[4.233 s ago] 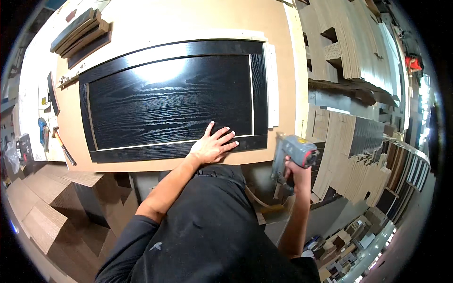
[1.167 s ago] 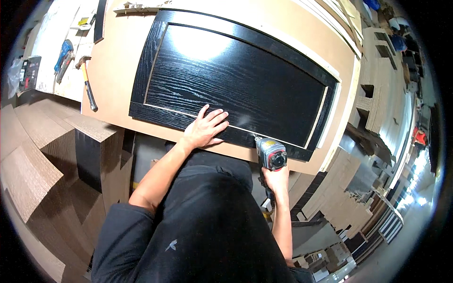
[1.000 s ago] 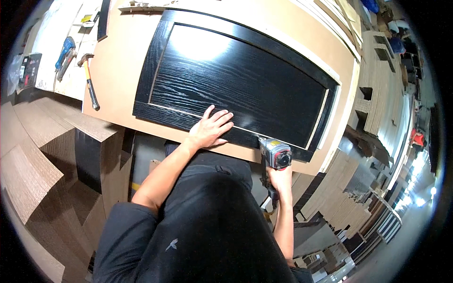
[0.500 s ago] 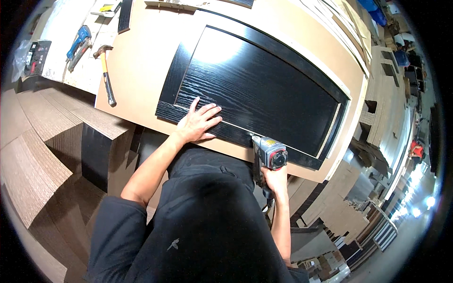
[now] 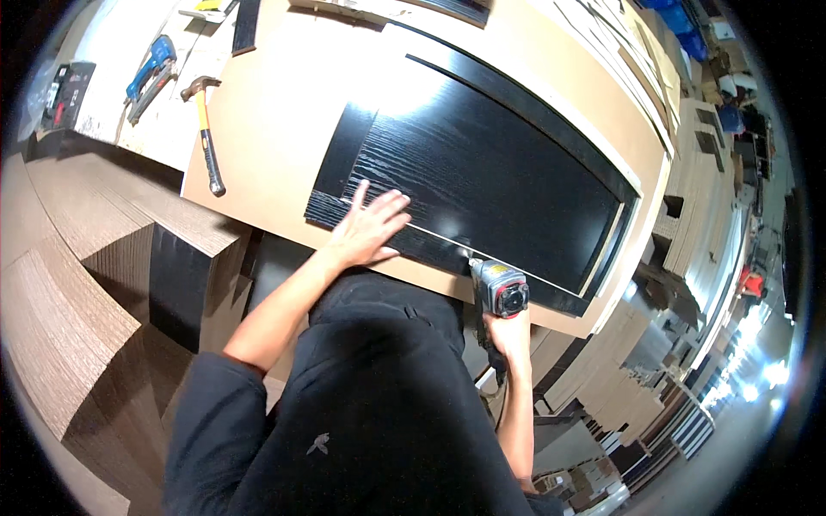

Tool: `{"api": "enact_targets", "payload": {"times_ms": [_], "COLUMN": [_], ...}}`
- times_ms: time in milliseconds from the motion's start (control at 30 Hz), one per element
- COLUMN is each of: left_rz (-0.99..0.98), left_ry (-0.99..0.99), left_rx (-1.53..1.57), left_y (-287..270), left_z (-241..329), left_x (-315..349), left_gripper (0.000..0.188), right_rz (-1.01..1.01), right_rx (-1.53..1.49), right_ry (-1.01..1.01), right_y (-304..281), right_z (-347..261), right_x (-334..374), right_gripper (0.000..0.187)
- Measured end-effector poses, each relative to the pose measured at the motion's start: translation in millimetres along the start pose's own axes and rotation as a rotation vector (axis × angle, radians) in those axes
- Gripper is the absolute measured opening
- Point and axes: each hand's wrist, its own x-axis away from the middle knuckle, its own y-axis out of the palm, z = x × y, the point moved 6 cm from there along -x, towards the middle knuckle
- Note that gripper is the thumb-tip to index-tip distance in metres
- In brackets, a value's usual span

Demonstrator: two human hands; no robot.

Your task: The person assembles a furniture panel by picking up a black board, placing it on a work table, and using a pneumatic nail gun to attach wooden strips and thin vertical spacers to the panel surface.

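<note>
A framed black wood-grain panel (image 5: 490,163) lies flat before me, with thin light-coloured edging along its near and right inner sides. My left hand (image 5: 370,230) rests open on the panel's near rail toward its left end, fingers spread and palm down. Wrapped around the handle of a grey and black nail gun (image 5: 501,288), my right hand (image 5: 509,334) holds it at the near edge. The gun's nose meets the near rail by the light edging, right of my left hand. Whether its trigger is pressed is hidden.
Under the panel is a tan board (image 5: 267,129). To the left lie a claw hammer (image 5: 206,138), a blue stapler-like tool (image 5: 155,73) and a dark case (image 5: 69,95). Stacked brown boards (image 5: 69,232) stand at the left, with light strips (image 5: 632,64) at the far right.
The view has shifted slightly, carrying the hammer and the panel's left end rightward in the picture. Both hands keep their places on the panel and the nail gun.
</note>
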Motion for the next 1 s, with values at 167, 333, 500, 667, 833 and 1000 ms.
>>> {"api": "enact_targets", "payload": {"times_ms": [167, 333, 500, 667, 833, 1000], "left_rz": [-0.003, 0.059, 0.069, 0.07, 0.073, 0.062], "left_ry": [-0.025, -0.006, 0.012, 0.014, 0.018, -0.002], "left_rx": [-0.071, -0.055, -0.057, -0.021, -0.017, 0.006], "left_y": [-16.4, -15.2, -18.3, -16.4, -17.1, -17.1], "left_z": [-43.4, -46.5, -46.7, -47.3, -48.1, -46.8], "left_x": [28.8, 30.0, 29.9, 29.7, 30.0, 29.3], "left_gripper": [0.067, 0.065, 0.065, 0.065, 0.064, 0.074], "right_rz": [0.005, -0.13, -0.026, -0.065, -0.009, -0.066], "right_rx": [0.016, -0.02, 0.037, 0.038, 0.101, 0.075], "right_ry": [-0.216, -0.042, -0.205, -0.128, -0.188, -0.23], "right_y": [28.4, 48.5, 48.5, 53.4, 50.2, 50.2], "right_z": [-53.6, -70.2, -88.2, -89.8, -101.6, -110.7], "right_x": [15.5, 18.5, 20.2, 20.5, 22.7, 23.6], "right_gripper": [0.03, 0.031, 0.033, 0.033, 0.033, 0.024]}}
